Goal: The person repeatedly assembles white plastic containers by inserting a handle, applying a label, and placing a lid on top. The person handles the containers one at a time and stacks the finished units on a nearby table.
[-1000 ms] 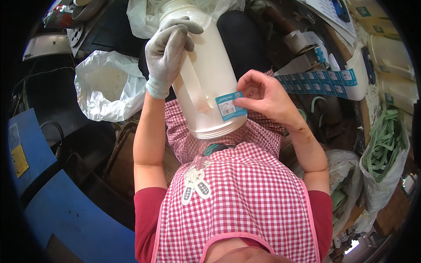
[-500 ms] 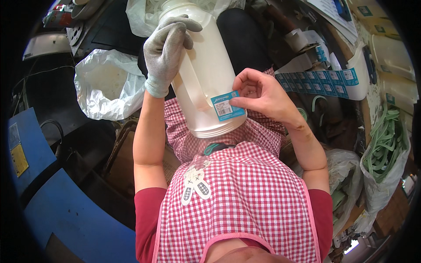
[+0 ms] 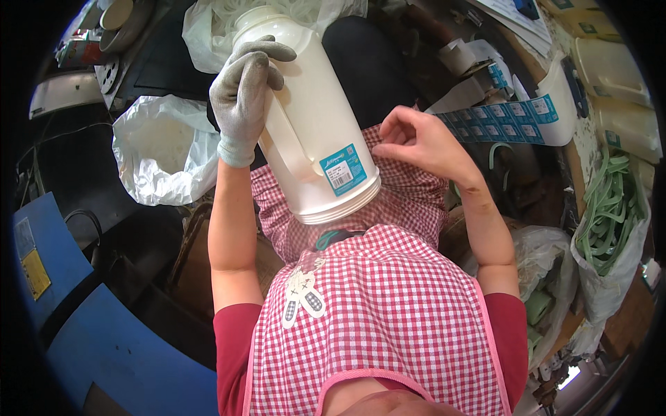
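A white plastic jug (image 3: 316,90) lies slantwise over my lap, its threaded rim toward me. My left hand (image 3: 246,97), in a grey glove with a pale cuff, is closed round the jug's side handle. On the jug's wall close to the threaded end sits a blue-and-white barcode label (image 3: 345,171); it looks flat against the surface. My bare right hand (image 3: 420,142) hovers just right of the label, apart from the jug. Its fingers are bent, with a gap between thumb and forefinger and nothing seen in them.
A strip of blue labels (image 3: 503,123) curves out at the right. Beyond it stand more pale plastic containers (image 3: 617,66). A bag of green strips (image 3: 610,215) hangs at far right. To the left are a white bag-lined bin (image 3: 163,149) and blue metal panels (image 3: 132,347).
My right hand has let go of the label and drawn off to the right. The jug, with my left hand on its handle, has shifted slightly left.
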{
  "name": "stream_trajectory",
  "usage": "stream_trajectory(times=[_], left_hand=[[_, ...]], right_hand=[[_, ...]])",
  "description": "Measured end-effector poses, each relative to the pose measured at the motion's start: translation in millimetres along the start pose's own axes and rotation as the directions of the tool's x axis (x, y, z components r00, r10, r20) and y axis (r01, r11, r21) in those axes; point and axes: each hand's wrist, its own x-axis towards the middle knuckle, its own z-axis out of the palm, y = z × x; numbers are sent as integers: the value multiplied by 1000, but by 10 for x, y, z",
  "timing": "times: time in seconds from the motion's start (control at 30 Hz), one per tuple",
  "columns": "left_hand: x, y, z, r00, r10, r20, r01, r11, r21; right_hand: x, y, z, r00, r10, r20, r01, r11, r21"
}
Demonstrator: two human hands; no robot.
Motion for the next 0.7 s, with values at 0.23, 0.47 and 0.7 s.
stream_trajectory(times=[0.23,0.47,0.7], left_hand=[[-49,-91,-1,1000,10,-14,-10,999,-44],[70,158,140,982,-188,-18,189,977,97],[622,715,-584,959,-233,-164,117,847,-519]], right_hand=[[39,99,26,983,-9,186,-105,798,594],[-62,-518,421,932,-361,35,300,822,483],[316,190,459,931,-342,-131,295,490,820]])
